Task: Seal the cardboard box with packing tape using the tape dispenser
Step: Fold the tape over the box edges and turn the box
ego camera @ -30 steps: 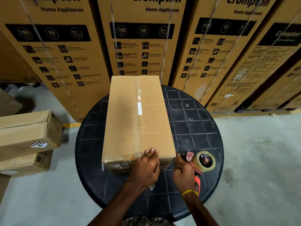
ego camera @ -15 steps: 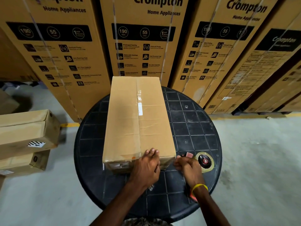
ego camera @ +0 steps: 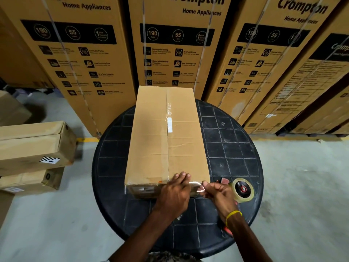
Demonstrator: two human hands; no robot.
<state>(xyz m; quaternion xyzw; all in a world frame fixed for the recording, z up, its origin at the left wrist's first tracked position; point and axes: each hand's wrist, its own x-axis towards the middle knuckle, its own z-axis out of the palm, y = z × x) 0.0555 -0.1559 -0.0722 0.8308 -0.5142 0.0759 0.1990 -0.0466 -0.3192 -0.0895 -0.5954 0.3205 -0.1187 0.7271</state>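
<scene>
Right hand [ego camera: 219, 193] has let go of the red-handled tape dispenser [ego camera: 242, 189], which now lies with its clear roll on the round black gridded table [ego camera: 236, 148] just beside the hand. It pinches a strip of clear shiny tape [ego camera: 196, 184] at the near right corner of the long brown cardboard box [ego camera: 166, 138]. Left hand [ego camera: 173, 193] still presses flat, fingers together, on the box's near top edge.

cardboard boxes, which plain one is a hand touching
The long box on the black round table: the left hand presses its near end. The stacked pair at the left is untouched.
</scene>
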